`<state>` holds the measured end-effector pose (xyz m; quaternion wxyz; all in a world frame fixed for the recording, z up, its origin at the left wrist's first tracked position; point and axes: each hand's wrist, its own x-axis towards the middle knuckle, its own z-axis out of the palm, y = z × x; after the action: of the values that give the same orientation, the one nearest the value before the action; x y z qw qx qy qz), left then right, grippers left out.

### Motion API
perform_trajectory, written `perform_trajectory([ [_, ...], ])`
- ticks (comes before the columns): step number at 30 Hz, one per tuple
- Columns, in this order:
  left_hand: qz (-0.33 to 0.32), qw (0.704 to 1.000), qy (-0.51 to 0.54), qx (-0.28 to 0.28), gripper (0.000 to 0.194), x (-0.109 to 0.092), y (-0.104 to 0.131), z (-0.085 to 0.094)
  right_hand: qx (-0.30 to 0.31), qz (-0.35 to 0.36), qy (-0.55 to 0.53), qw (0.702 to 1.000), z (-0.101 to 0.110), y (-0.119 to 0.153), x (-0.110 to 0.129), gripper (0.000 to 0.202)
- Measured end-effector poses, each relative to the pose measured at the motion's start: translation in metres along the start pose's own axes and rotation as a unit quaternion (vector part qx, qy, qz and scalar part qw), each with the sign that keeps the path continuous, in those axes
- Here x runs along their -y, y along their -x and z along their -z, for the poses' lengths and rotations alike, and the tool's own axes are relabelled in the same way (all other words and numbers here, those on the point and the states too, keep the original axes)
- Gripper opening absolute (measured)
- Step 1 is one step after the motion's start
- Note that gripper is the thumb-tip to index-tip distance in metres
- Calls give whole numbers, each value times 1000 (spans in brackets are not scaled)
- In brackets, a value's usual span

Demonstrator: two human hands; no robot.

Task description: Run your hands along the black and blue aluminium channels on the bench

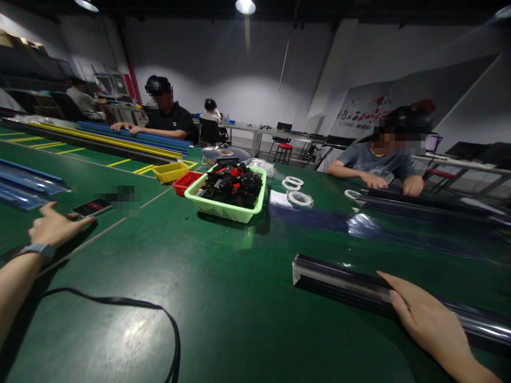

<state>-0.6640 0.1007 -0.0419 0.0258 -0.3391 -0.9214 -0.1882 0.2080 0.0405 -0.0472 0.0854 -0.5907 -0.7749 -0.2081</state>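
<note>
My right hand (433, 322) grips a long, glossy black channel profile (339, 279), with the fingers behind it out of sight. The profile's open end points left and its other end runs out of view at the right. On the left, my left hand (58, 226) is spread low over the green table (223, 314), with a watch on the wrist. Its fingertips are close to the end of some blue profiles (32, 183), and whether they touch I cannot tell. A dark phone (92, 208) lies just beyond its thumb.
A green basket (227, 211) of black and red parts stands mid-table beside a red bin (186, 183) and a yellow bin (170, 173). Tape rolls (299, 199) lie to its right. A black strap (120, 301) crosses the front. Co-workers (393, 151) (163, 114) sit opposite with profiles.
</note>
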Motion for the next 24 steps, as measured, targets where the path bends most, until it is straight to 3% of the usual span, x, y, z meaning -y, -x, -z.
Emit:
perform_trajectory([
  [2,12,1000,-6,5,117,-3,-1,0,1,-5,-2,1000,1,0,1,47],
  [7,21,996,-22,89,124,-4,-18,-3,0,-9,1,1000,4,0,3,46],
  [12,23,998,-34,50,119,-7,-14,-1,-11,-9,-5,1000,5,0,5,46],
  [15,19,998,-52,19,117,-16,-3,3,-11,-11,-9,1000,6,0,5,46],
  [18,20,998,-43,29,116,-28,14,11,-16,-10,-13,1000,6,0,5,46],
  [24,-22,998,2,51,113,-49,73,25,-37,-4,-21,999,6,1,8,46],
])
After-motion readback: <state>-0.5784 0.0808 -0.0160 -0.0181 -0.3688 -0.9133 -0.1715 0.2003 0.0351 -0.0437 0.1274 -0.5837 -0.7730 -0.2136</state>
